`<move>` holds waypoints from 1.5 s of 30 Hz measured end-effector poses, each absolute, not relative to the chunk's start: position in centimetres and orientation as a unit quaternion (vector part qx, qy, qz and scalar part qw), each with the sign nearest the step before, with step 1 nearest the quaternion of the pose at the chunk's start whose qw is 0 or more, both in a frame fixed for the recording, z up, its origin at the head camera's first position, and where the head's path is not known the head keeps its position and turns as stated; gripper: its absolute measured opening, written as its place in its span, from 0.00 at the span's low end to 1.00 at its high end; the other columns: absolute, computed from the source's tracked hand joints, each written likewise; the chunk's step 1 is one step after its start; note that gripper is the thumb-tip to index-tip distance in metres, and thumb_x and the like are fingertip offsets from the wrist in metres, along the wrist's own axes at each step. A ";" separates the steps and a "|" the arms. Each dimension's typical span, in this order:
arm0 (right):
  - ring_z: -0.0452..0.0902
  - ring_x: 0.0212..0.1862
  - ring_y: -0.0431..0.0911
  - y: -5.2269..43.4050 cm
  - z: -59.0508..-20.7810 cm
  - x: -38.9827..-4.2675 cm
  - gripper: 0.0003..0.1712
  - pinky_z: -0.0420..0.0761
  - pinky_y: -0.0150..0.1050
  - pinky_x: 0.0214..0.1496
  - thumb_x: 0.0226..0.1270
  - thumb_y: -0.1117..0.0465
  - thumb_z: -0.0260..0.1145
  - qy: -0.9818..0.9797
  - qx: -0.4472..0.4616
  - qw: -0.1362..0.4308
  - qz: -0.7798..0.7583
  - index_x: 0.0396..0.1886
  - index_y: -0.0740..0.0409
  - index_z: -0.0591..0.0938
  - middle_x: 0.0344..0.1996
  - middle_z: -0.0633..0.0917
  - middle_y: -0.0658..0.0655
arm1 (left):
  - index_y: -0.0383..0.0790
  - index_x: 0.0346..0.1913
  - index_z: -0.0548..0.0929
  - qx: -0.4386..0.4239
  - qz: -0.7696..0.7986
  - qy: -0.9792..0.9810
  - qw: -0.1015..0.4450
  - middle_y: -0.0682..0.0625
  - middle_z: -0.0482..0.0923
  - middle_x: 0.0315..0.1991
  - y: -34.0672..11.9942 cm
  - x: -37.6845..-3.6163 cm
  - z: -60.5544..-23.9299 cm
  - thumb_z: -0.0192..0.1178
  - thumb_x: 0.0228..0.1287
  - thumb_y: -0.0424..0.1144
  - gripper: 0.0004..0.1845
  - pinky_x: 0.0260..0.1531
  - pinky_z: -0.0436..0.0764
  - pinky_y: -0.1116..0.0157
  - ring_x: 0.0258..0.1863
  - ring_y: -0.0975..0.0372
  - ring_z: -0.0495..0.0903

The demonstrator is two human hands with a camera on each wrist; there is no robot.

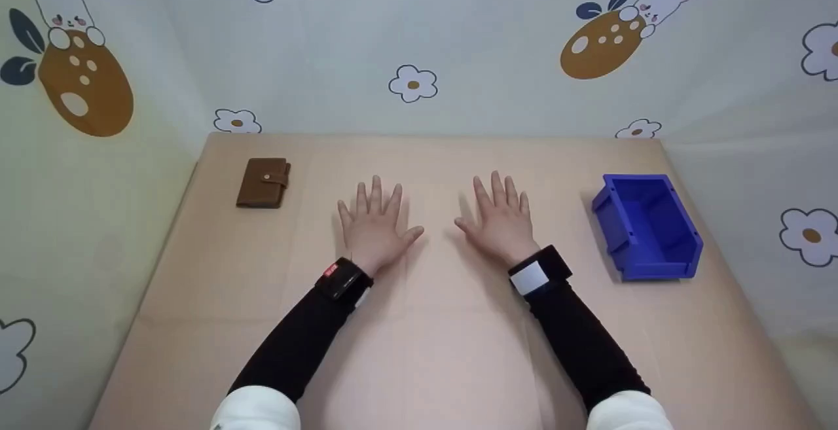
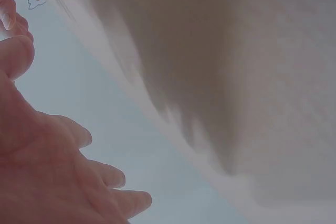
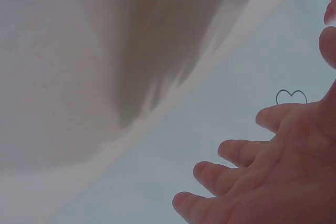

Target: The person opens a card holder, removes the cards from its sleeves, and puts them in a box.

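Observation:
My left hand (image 1: 374, 230) is held palm down over the middle of the table with its fingers spread straight, and it holds nothing. To its right, my right hand (image 1: 503, 226) is spread in the same way, also with nothing in it. Left of the left hand lies a brown wallet (image 1: 262, 183) with a snap strap on its right side. A blue plastic bin (image 1: 622, 247) stands right of the right hand, its inside facing up. In the wrist views the left palm (image 2: 47, 166) and right palm (image 3: 283, 177) show above the table, with shadows beneath them.
A beige cloth covers the table (image 1: 419, 364). Behind it and at both sides hang pale curtains (image 1: 327, 44) printed with flowers and rabbits. The bin is close to the table's right edge, the wallet near the back left corner.

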State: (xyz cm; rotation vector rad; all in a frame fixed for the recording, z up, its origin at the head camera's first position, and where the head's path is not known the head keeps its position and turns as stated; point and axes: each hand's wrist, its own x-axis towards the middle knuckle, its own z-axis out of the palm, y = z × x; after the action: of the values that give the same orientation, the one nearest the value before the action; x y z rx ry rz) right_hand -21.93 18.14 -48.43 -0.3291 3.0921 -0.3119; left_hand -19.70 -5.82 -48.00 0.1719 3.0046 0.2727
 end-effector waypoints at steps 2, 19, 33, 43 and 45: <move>0.34 0.77 0.63 17.8 -48.1 -21.9 0.51 0.39 0.62 0.72 0.68 0.29 0.52 0.988 -0.107 0.014 -0.106 0.80 0.50 0.49 0.78 0.44 0.64 | 0.55 0.80 0.43 0.058 0.096 0.992 0.058 0.42 0.29 0.79 -6.2 -19.7 -47.9 0.43 0.65 0.74 0.48 0.66 0.35 0.34 0.76 0.43 0.32; 0.69 0.64 0.55 6.7 -45.5 -23.5 0.39 0.70 0.47 0.63 0.74 0.42 0.58 0.957 -0.197 0.027 -0.211 0.75 0.60 0.62 0.62 0.76 0.62 | 0.41 0.78 0.55 -0.030 0.211 0.977 0.029 0.31 0.43 0.76 -20.3 -21.2 -44.8 0.47 0.74 0.59 0.38 0.64 0.45 0.32 0.73 0.32 0.41; 0.74 0.62 0.52 -4.0 -46.8 -24.5 0.36 0.74 0.44 0.60 0.73 0.40 0.56 0.954 -0.233 0.097 -0.163 0.72 0.57 0.68 0.62 0.78 0.59 | 0.24 0.72 0.58 -0.100 0.282 0.949 0.098 0.25 0.59 0.69 -27.3 -22.8 -45.6 0.39 0.76 0.57 0.39 0.65 0.59 0.41 0.67 0.33 0.60; 0.73 0.61 0.49 -9.3 -48.3 -25.0 0.31 0.72 0.38 0.60 0.74 0.41 0.56 0.947 -0.261 0.121 -0.141 0.66 0.56 0.74 0.59 0.78 0.56 | 0.18 0.57 0.73 -0.160 0.246 0.953 0.080 0.24 0.73 0.52 -28.0 -24.1 -46.8 0.48 0.76 0.45 0.27 0.54 0.71 0.44 0.51 0.37 0.74; 0.73 0.61 0.48 -10.0 -48.4 -24.9 0.31 0.71 0.37 0.61 0.73 0.41 0.55 0.947 -0.260 0.125 -0.145 0.67 0.55 0.74 0.60 0.77 0.56 | 0.19 0.58 0.73 -0.168 0.248 0.951 0.075 0.25 0.72 0.53 -28.0 -24.2 -47.1 0.50 0.75 0.43 0.25 0.54 0.71 0.43 0.52 0.37 0.74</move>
State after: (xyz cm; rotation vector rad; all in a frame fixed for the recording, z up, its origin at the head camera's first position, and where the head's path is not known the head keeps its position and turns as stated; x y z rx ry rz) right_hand -24.86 -9.96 -48.42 -0.7566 2.7574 -0.4220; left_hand -24.21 -28.05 -47.06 -0.5033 2.8533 0.7449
